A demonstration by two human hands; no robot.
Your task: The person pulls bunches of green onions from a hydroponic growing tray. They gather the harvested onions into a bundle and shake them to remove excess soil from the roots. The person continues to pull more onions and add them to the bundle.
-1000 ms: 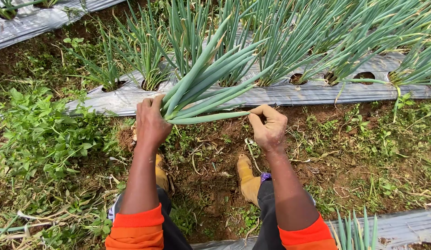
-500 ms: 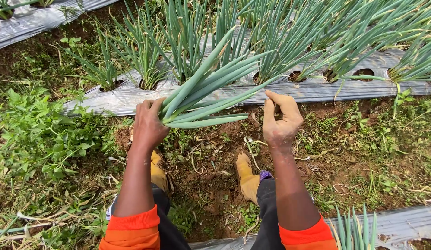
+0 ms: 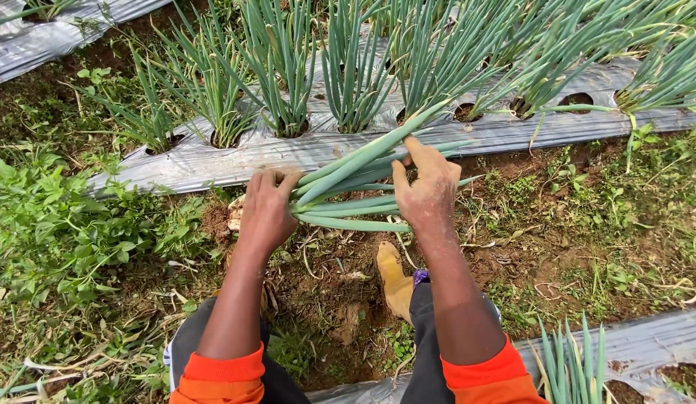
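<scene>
My left hand is closed around the base of a bunch of green onion stalks, held above the dirt path. The long green leaves fan out to the upper right, toward the planted row. My right hand lies over the middle of the same stalks, fingers spread across them and thumb beneath. The roots of the bunch are hidden by my left hand. Both forearms end in orange sleeve cuffs.
A raised bed covered in silver plastic mulch runs across the top, with green onion clumps growing from round holes. Weeds fill the left side. My yellow boot stands on bare soil. Another mulch strip lies at the bottom right.
My right hand moved left from beside the bunch and came down onto the stalks. The left hand kept its hold on the base.
</scene>
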